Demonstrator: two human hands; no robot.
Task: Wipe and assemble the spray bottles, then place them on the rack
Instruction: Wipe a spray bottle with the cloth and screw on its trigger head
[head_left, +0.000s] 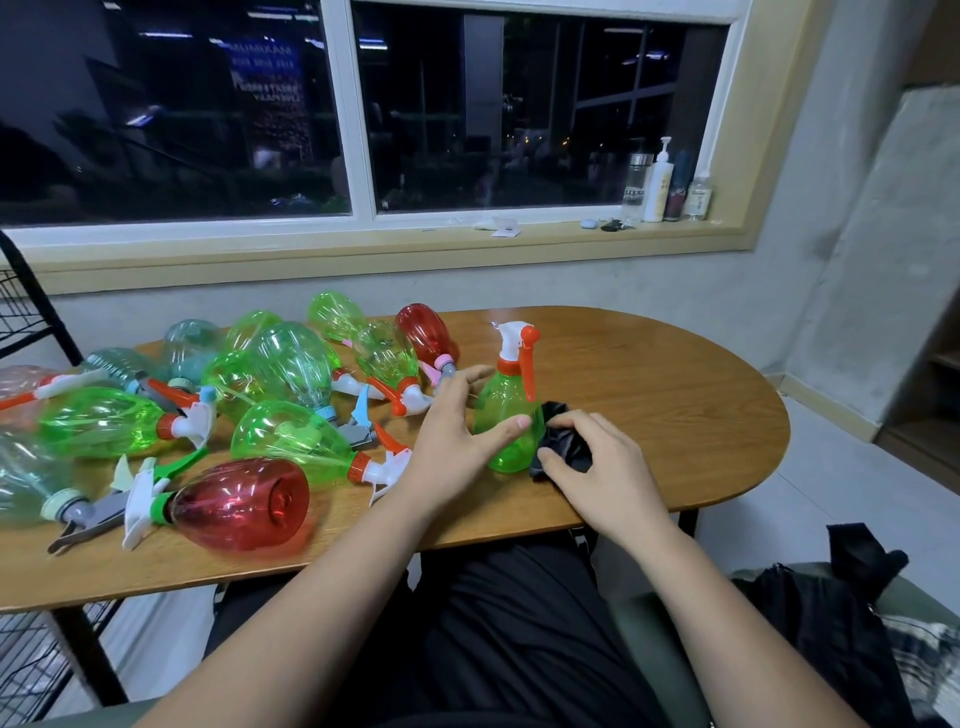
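One green spray bottle (501, 410) stands assembled and upright on the table (675, 395). My left hand (452, 431) is spread open, thumb touching its side. My right hand (597, 462) bunches the black cloth (563, 434) against its base. Many bottles (291, 441) lie at left, probably still needing wiping and moving to the rack (26, 312).

green bottles (98, 421): about 8 | red bottles (239, 504): 2 | clear bottles (21, 478): 3 | pink bottle (18, 382): 1 | black cloth (566, 441): 1
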